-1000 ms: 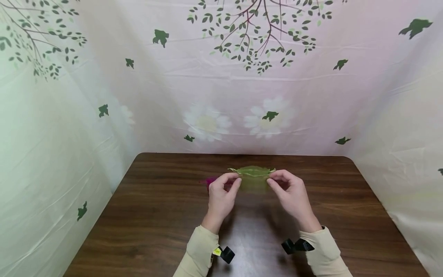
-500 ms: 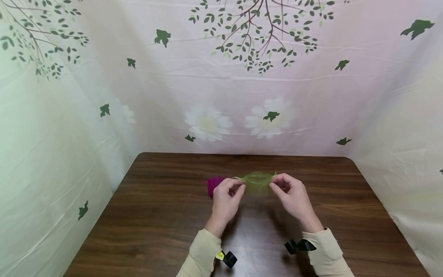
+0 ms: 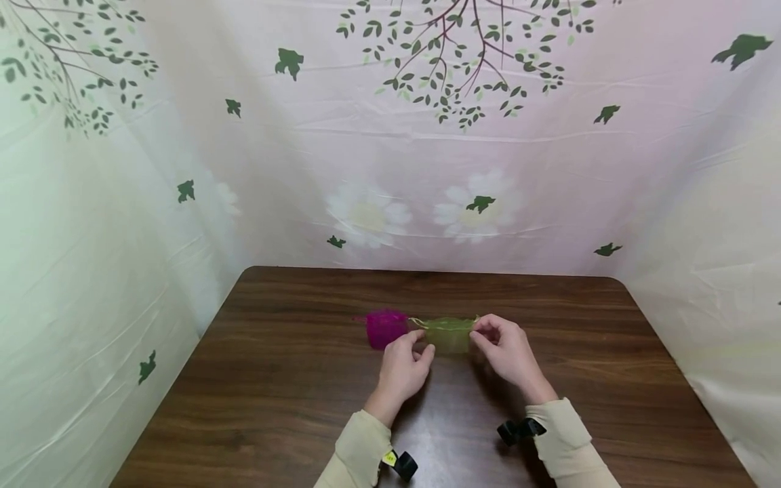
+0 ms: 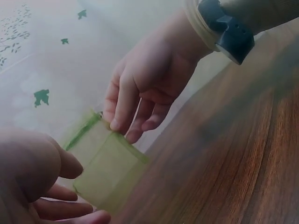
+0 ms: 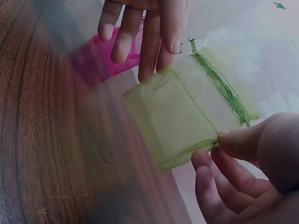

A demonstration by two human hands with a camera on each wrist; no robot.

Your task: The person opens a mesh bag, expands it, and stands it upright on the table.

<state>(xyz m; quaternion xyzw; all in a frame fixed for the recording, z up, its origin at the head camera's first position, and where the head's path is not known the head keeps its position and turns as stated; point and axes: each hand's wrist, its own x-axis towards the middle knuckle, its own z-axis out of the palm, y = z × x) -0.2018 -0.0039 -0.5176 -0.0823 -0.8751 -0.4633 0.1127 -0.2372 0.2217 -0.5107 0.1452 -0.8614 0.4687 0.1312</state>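
Observation:
A sheer green organza drawstring pouch [image 3: 448, 337] is held just above the table, flat, with its gathered drawstring edge along the far side. My right hand [image 3: 509, 354] pinches its right side edge between thumb and fingers; the right wrist view shows the thumb [image 5: 243, 142] on the pouch's seam. My left hand [image 3: 403, 373] is at the opposite side edge, thumb and fingers spread apart and relaxed in the left wrist view. Whether those fingers touch the pouch is hard to tell. A magenta sheer pouch [image 3: 386, 329] lies on the table, just beyond the left hand.
The brown wood-grain table [image 3: 293, 400] extends around both hands. Behind and at the sides hangs a pale curtain [image 3: 403, 156] printed with leaves, birds and daisies. Small black cameras [image 3: 405, 465] sit on the wrists.
Both hands have come down with the green pouch, which now hangs flatter and lower. My left fingers have loosened from its left edge. More of the magenta pouch shows.

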